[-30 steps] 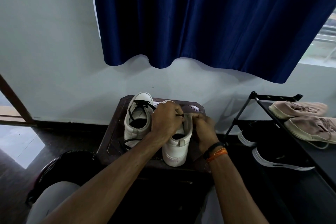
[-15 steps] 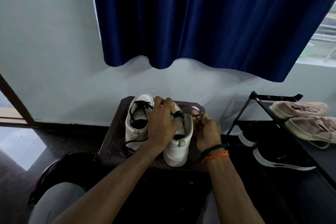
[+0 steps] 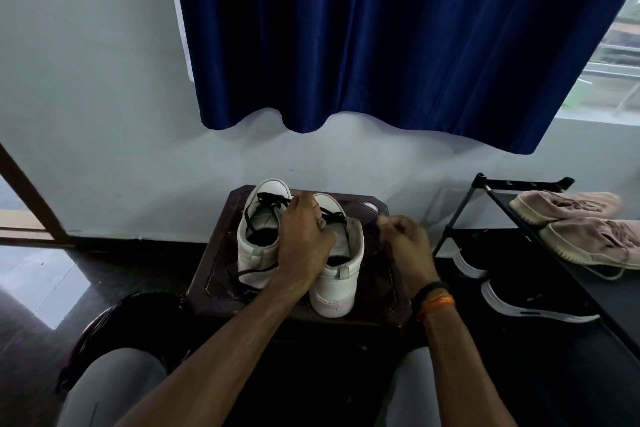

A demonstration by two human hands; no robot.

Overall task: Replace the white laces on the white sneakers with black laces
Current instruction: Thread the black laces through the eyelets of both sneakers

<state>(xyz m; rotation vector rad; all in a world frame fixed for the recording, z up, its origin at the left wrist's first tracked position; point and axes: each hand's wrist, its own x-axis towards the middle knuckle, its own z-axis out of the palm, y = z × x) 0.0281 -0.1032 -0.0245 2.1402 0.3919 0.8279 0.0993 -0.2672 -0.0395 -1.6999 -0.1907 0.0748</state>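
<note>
Grey trouser knees (image 3: 114, 388) at the bottom edge, both bare forearms reaching forward over a dark wooden table (image 3: 214, 253). Right wrist has a black and an orange band (image 3: 434, 298). Two white sneakers stand side by side on the table, heels toward its near edge, toes toward the far edge by the wall. Right sneaker (image 3: 337, 281) sits nearer the near edge; left hand (image 3: 304, 246) lies across its collar and tongue, grip curled over the black lace (image 3: 332, 217) at the top eyelets, fingers pressed together. Right hand (image 3: 405, 243) is just beside that sneaker's right side, blurred, grip looks pinched on a lace end; cannot tell for sure. Left sneaker (image 3: 258, 239) already carries a black lace, loose ends trailing onto the table. Black shoe rack (image 3: 485, 191) to the right holds pink shoes (image 3: 568, 204) on top, dark shoes (image 3: 530, 302) below. Blue curtain (image 3: 381, 28) hangs on the far wall.
</note>
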